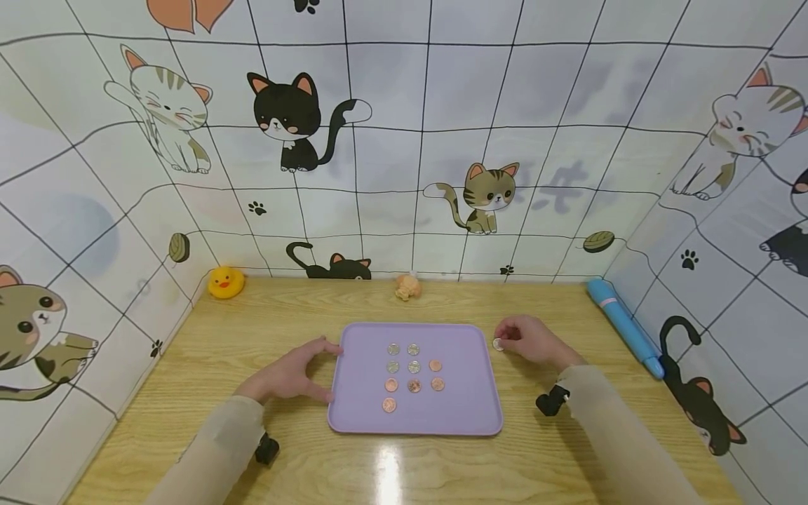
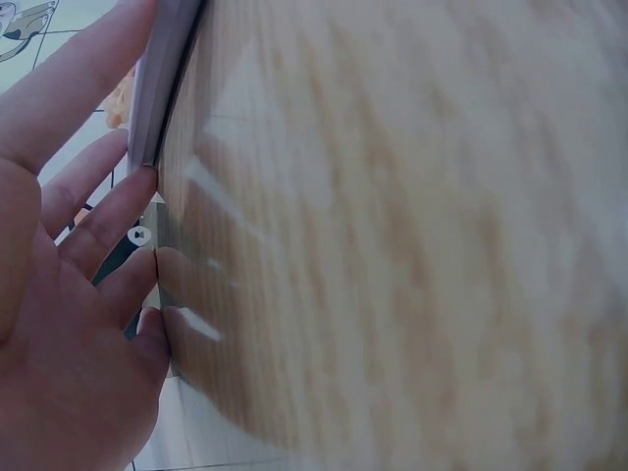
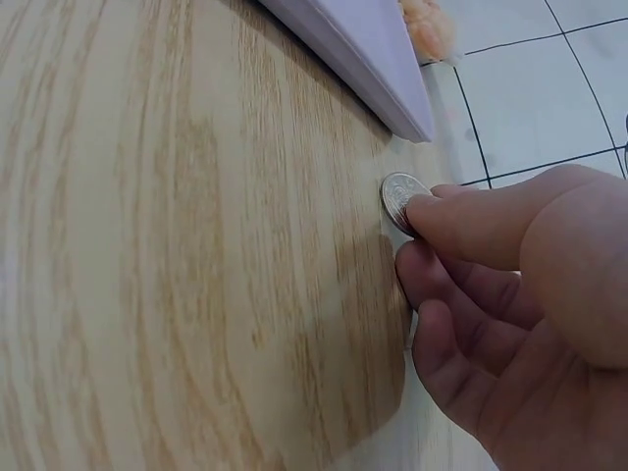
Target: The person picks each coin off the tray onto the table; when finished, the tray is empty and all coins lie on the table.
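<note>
Right hand (image 1: pixel 530 340): pinching a silver coin (image 3: pixel 398 201) by thumb and fingertips, just beside the tray (image 1: pixel 461 410)
Left hand (image 1: pixel 293 373): resting thumb and extended fingers against its left edge
Other coins (image 1: pixel 413 386): nine, lying on it

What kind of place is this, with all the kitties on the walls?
Maybe a tabletop play or filming corner: cat-patterned walls rise behind and beside a wood-grain table, which holds a yellow toy duck and a lilac tray of coins.

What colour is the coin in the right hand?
Silver; the coin shows best in the right wrist view.
</note>
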Motion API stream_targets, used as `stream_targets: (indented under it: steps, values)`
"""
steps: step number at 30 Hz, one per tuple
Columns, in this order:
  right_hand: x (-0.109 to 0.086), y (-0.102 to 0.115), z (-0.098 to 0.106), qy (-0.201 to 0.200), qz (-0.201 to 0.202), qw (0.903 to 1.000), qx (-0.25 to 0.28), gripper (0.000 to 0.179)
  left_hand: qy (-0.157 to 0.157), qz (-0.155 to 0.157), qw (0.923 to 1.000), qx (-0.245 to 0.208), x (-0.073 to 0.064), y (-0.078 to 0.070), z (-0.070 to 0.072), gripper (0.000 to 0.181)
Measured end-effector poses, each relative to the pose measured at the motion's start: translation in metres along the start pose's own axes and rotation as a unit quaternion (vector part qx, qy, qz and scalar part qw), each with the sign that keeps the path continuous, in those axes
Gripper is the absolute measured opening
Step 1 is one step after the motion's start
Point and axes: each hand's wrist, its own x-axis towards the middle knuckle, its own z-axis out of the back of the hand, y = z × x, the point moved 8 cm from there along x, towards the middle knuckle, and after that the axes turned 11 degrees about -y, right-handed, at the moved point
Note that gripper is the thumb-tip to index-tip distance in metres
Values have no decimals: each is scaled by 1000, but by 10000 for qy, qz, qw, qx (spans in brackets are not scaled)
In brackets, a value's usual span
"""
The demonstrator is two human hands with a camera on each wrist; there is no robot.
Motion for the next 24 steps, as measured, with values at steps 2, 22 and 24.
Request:
stream_targets:
  steps: [2, 22, 24]
  values:
    - [0, 0, 0, 23, 12, 10000, -63, 7, 1, 4, 10000, -1, 0, 0, 0, 81]
    - [1, 4, -3, 65, 21, 9999, -78, 4, 28, 55, 10000, -37, 0, 0, 0, 82]
    - [0, 4, -3, 71, 29, 9999, -107, 5, 32, 39, 10000, -48, 0, 0, 0, 82]
